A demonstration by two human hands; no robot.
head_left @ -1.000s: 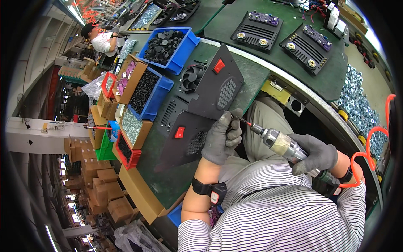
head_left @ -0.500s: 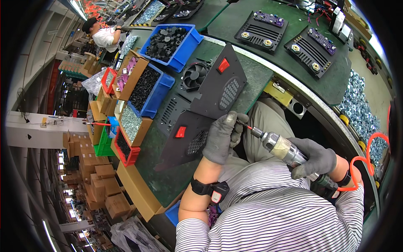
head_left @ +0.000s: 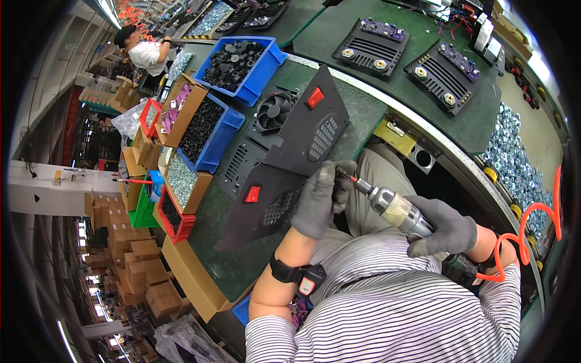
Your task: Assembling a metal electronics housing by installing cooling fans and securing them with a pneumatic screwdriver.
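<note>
My left hand (head_left: 321, 199), in a grey glove, grips the near edge of a black metal panel (head_left: 266, 202) with a red switch and a round vent grille. My right hand (head_left: 445, 233), also gloved, is closed around a silver pneumatic screwdriver (head_left: 396, 209) whose red-tipped bit points at the panel edge beside my left fingers. A coiled orange air hose (head_left: 526, 233) runs from the tool. A second black panel (head_left: 311, 130) with a red switch lies tilted over the first.
Blue bins of black parts (head_left: 242, 60) (head_left: 209, 130), a small fan (head_left: 273, 112) and small boxes of screws (head_left: 181, 178) line the green bench. Black heat-sink boards (head_left: 372, 45) (head_left: 451, 75) sit farther back. A pile of silver nuts (head_left: 514, 163) lies right. Another person (head_left: 145, 51) works far left.
My hands, the tool and the panels keep the same positions relative to one another; the view has shifted slightly.
</note>
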